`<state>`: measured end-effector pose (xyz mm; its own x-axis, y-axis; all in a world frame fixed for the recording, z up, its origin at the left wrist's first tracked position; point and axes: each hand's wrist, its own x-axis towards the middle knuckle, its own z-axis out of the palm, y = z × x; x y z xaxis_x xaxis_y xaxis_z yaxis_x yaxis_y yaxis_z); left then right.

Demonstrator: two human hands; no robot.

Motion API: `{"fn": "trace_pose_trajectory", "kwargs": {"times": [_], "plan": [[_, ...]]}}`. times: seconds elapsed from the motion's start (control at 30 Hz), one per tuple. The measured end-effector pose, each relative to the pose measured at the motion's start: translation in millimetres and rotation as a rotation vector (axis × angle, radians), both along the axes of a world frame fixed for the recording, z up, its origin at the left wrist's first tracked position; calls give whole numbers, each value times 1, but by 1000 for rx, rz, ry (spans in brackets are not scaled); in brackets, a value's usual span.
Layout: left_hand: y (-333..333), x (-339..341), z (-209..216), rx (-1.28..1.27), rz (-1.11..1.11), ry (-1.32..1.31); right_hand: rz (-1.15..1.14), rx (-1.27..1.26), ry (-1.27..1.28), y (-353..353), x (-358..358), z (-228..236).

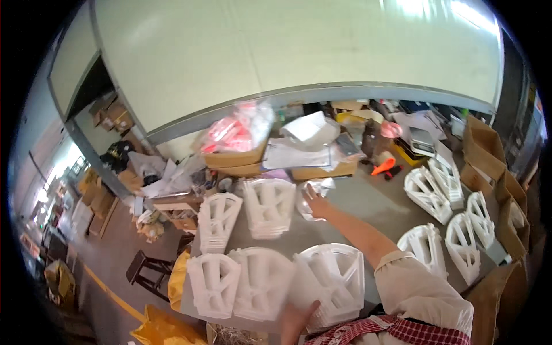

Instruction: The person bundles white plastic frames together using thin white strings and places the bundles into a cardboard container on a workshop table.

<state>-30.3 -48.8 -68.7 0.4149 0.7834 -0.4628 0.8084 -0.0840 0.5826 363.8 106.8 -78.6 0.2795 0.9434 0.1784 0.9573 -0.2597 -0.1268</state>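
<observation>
My right hand (315,205) reaches across the grey table with its fingers spread, resting on a crumpled clear plastic bag (321,187). Low in the picture my left hand (299,323) is blurred, its thumb beside a stack of white fan-shaped plastic parts (336,279); its other fingers are hidden or smeared. Left of it stand another wide stack (264,283) and a narrower one (214,282). Farther back are two more stacks of such ribbed parts, one wide (268,207) and one narrow (219,219).
More white parts (426,192) stand at the table's right, next to open cardboard boxes (486,152). Along the back lie a box of red-and-clear bags (233,135), a clipboard with papers (296,155), an orange tool (383,167) and a small scale (421,141). A wooden stool (149,270) stands left.
</observation>
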Motion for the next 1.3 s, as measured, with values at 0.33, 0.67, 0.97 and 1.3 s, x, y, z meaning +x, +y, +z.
{"fn": "trace_pose_trajectory", "kwargs": {"times": [0.33, 0.67, 0.97, 1.3], "plan": [[1, 5, 41, -159, 11, 43, -84, -98, 333, -82, 24, -2], [-3, 28, 53, -90, 8, -142, -296, 881, 1344, -397, 53, 62], [23, 138, 73, 38, 159, -485, -529, 1493, 1482, -537, -39, 81], [137, 260, 5, 160, 312, -594, -636, 1729, 1226, -543, -60, 124]]}}
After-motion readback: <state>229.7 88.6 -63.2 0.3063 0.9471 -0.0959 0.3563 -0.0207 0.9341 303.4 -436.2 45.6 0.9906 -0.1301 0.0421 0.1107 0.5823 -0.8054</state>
